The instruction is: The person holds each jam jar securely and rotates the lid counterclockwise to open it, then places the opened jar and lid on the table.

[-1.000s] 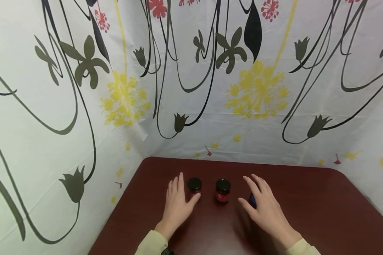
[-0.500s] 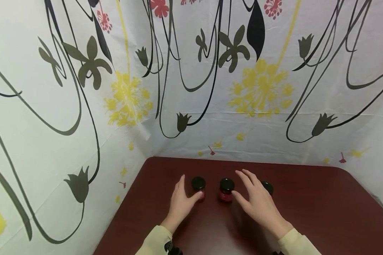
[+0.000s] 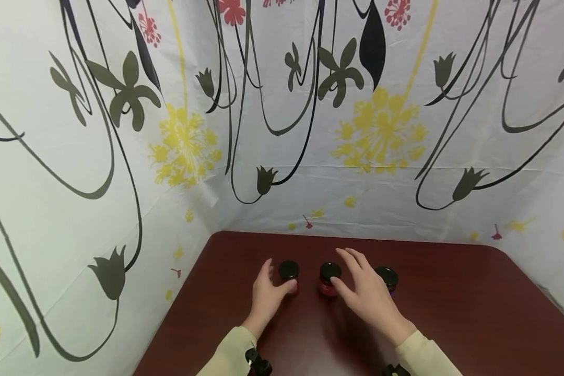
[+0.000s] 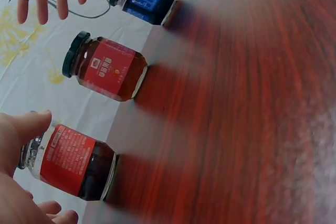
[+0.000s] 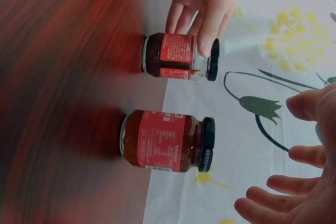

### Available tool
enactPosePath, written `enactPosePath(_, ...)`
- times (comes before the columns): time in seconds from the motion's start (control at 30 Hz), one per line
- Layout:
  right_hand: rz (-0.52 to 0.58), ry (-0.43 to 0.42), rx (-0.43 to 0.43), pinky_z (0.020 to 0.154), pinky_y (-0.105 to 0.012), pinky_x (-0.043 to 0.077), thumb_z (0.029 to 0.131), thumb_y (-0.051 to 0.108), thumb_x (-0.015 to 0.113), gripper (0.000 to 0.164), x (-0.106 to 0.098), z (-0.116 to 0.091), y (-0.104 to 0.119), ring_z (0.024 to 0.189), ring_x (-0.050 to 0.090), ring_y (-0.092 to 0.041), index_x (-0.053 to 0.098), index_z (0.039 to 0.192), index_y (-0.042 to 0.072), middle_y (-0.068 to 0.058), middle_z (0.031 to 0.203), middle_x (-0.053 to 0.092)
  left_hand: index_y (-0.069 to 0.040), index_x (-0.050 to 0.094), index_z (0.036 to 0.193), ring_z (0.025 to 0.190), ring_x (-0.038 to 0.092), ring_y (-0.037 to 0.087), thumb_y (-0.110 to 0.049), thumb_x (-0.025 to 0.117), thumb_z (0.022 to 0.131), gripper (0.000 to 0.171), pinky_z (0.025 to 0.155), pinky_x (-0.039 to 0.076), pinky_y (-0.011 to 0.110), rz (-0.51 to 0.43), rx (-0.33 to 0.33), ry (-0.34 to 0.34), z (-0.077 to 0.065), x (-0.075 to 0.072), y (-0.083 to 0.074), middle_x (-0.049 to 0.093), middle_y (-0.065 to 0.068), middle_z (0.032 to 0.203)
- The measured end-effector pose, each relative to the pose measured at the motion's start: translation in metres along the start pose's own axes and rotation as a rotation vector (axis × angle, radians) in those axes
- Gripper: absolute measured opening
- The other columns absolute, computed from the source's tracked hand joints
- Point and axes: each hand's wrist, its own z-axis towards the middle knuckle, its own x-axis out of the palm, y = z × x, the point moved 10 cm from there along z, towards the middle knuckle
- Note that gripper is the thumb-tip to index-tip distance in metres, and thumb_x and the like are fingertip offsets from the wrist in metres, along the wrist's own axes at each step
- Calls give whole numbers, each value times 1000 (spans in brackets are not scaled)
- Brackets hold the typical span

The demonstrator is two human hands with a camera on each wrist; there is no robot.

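Observation:
Three glass jars with dark lids stand upright in a row. My left hand (image 3: 269, 295) is beside the red-labelled left jar (image 4: 68, 161), its thumb overlapping the jar's neck in the left wrist view. In the head view a gap shows between its fingers and the jar. My right hand (image 3: 368, 297) hovers with spread, loosely bent fingers behind and right of the middle jar (image 5: 160, 141), which also has a red label. In the right wrist view nothing lies between its fingers and thumb. The blue-labelled right jar (image 4: 148, 1) is partly hidden behind this hand in the head view.
The jars stand on a dark red-brown wooden table (image 3: 456, 303). White cloth (image 3: 282, 146) printed with flowers and stems hangs behind the table and along its left side. Dark straps (image 3: 258, 363) circle the wrists below pale yellow sleeves (image 3: 232, 351).
My right hand has moved left from the blue-labelled jar to beside the middle jar, uncovering the right jar's lid. My left hand has shifted slightly right, its fingers more bent around the left jar.

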Motion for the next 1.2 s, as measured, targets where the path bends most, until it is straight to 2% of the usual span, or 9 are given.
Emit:
enactPosePath(0.17,10,-4,-17,81,-49,54,95,42,69,69,6,5,7,106,65,-27,39,154,28,-6,152,40,-16,40,154,130,52,29,-37,89,77,94,100,47,47,-29,-22,0,4,5,9,51,14,146)
enactPosePath(0.4,11,11,-16,66,-35,49,95,40,69,69,12,7,13,78,63,-12,37,155,29,-5,153,39,-13,44,151,128,54,29,-34,91,74,92,98,48,48,-23,-34,1,5,13,17,53,12,145)
enactPosePath(0.5,15,11,-12,66,-35,49,95,38,69,69,13,7,13,76,63,-13,37,155,29,-4,153,39,-13,49,147,124,57,27,-31,92,73,87,98,48,49,7,-27,-3,4,15,19,58,9,138)
enactPosePath(0.63,19,-1,-16,69,-38,51,95,38,70,68,13,7,14,83,66,-18,38,155,29,-3,152,40,-11,58,136,115,61,25,-29,93,71,76,96,49,48,66,-5,-19,2,16,19,65,5,124)
enactPosePath(0.8,21,12,-12,71,-39,52,96,39,68,68,14,7,17,86,66,-17,36,155,32,1,153,38,-13,63,126,106,64,23,-29,94,69,67,91,51,47,136,13,-30,1,18,20,69,1,113)
enactPosePath(0.9,21,26,-9,71,-38,52,96,38,67,68,16,7,18,83,65,-13,35,155,32,1,153,38,-14,65,124,104,65,23,-28,94,69,64,89,52,47,147,21,-27,1,19,18,70,0,111)
enactPosePath(1.1,17,46,-1,67,-33,50,97,36,67,68,18,8,18,69,57,0,35,156,32,1,154,37,-18,66,122,102,66,20,-31,93,70,60,90,52,45,138,-8,-21,2,18,19,71,-3,108)
enactPosePath(1.2,16,44,-16,67,-33,51,97,35,67,67,18,10,20,71,57,0,36,156,30,-2,153,39,-18,68,120,100,66,19,-32,94,69,59,88,52,45,135,-13,-31,3,16,19,72,-3,106)
